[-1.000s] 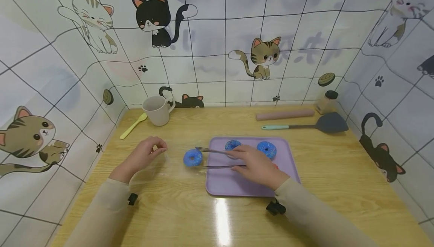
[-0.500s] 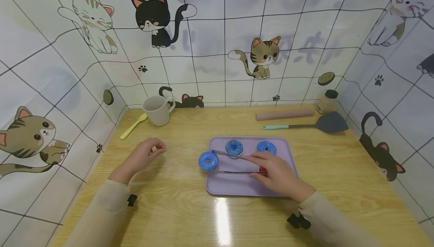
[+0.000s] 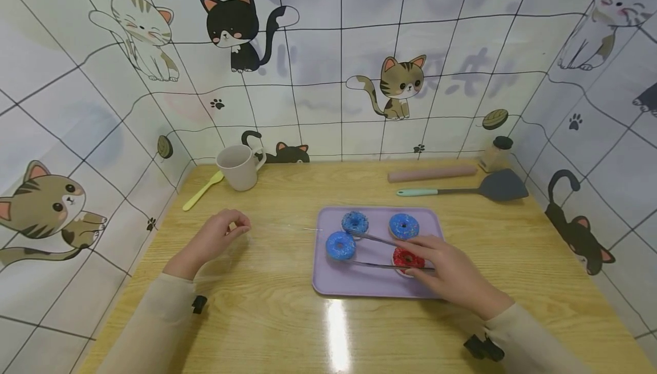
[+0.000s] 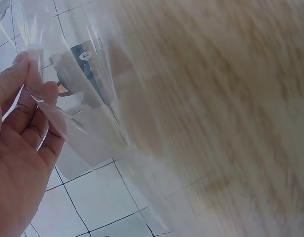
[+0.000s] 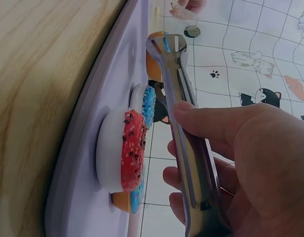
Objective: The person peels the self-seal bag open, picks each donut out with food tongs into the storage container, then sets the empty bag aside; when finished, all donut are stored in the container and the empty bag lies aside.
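My right hand (image 3: 418, 250) grips metal tongs (image 3: 377, 251) over the purple tray (image 3: 359, 283). The tongs' tips sit on either side of a blue sprinkled donut (image 3: 340, 245) at the tray's left part. Two more blue donuts (image 3: 355, 222) (image 3: 404, 226) lie at the tray's far side. A red donut (image 3: 408, 259) lies right by my right fingers. In the right wrist view the tongs (image 5: 184, 128) run past the red donut (image 5: 130, 150). My left hand (image 3: 237, 227) rests on the table left of the tray. It pinches a clear plastic bag (image 4: 78, 108).
A beige mug (image 3: 238, 167) and a yellow spoon (image 3: 202, 190) stand at the back left. A pink rolling pin (image 3: 431, 173), a grey spatula (image 3: 477, 190) and a small jar (image 3: 495, 154) lie at the back right. Cat-print walls enclose the wooden table (image 3: 287, 317).
My right hand has moved right with the tongs, taking the blue donut from the table left of the tray onto the tray. The red donut has come into view. The left hand stays put.
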`<state>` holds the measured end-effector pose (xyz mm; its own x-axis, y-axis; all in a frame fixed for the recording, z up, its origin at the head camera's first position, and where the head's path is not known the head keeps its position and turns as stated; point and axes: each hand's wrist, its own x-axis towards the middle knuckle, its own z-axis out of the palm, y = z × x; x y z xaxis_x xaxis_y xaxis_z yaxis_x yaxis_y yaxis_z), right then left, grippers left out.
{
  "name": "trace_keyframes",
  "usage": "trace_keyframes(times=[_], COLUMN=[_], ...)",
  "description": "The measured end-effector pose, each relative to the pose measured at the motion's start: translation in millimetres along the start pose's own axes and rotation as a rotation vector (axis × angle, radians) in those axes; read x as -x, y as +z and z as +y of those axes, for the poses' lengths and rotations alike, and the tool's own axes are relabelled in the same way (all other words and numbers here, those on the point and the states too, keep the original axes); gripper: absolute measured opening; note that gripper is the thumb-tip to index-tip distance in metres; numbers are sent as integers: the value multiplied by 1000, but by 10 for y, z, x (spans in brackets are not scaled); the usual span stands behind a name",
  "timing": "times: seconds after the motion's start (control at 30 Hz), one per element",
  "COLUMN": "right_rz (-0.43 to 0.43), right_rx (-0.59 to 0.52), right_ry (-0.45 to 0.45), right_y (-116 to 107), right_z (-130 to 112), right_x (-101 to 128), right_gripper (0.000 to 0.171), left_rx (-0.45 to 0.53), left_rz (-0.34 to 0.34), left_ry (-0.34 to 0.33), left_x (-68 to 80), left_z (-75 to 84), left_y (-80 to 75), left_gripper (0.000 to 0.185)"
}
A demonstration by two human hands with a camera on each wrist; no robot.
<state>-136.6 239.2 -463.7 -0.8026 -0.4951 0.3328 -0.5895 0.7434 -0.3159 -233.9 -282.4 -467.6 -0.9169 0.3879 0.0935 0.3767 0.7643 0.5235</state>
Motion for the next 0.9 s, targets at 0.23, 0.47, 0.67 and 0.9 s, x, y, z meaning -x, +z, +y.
trace_keyframes(times=[0.23, 0.47, 0.67, 0.9], right_rz=[16, 9, 2, -48], right_rx=[53, 88, 99, 87], right_ry=[-23, -49, -50, -17], right_y=[-60, -149, -221, -231], right_z=[78, 76, 41, 31], right_x=[132, 207, 240, 252], right_gripper=[58, 58, 59, 55], left_rx=[1, 2, 4, 10], left_rz=[-2, -2, 0, -2], left_ry=[-5, -7, -7, 9], left_x=[-2, 3, 2, -11], left_z=[-12, -14, 2, 17], left_y=[7, 6, 5, 15], left_gripper=[5, 6, 6, 5])
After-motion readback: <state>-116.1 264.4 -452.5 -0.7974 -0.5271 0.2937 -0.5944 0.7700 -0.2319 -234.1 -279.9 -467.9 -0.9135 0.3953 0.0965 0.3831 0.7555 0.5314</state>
